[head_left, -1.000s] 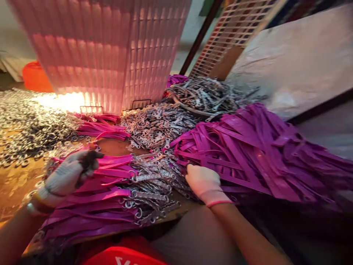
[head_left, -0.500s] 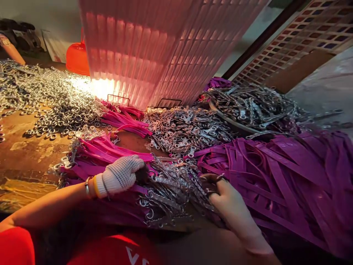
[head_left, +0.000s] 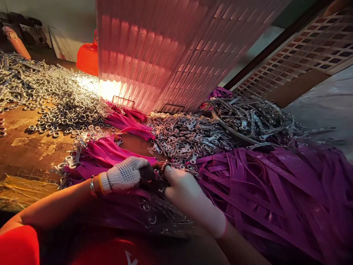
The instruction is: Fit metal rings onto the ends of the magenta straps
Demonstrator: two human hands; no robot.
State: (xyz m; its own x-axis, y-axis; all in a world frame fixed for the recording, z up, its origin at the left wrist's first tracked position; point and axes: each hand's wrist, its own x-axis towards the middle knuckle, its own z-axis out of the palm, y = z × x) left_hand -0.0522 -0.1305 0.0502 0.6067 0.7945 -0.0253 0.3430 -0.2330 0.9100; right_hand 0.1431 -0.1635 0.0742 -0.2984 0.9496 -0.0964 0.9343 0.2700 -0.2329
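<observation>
Beside purple straps' edge [head_left: 211,176], right hand [head_left: 183,187]

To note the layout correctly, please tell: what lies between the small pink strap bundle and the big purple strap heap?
A pile of metal pieces lies between the small bundle and the purple heap, in the head view.

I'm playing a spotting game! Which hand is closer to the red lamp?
The left hand. It's over the purple straps, in front of the red lamp and right of it; the right hand is farther right, by the big purple pile.
</observation>
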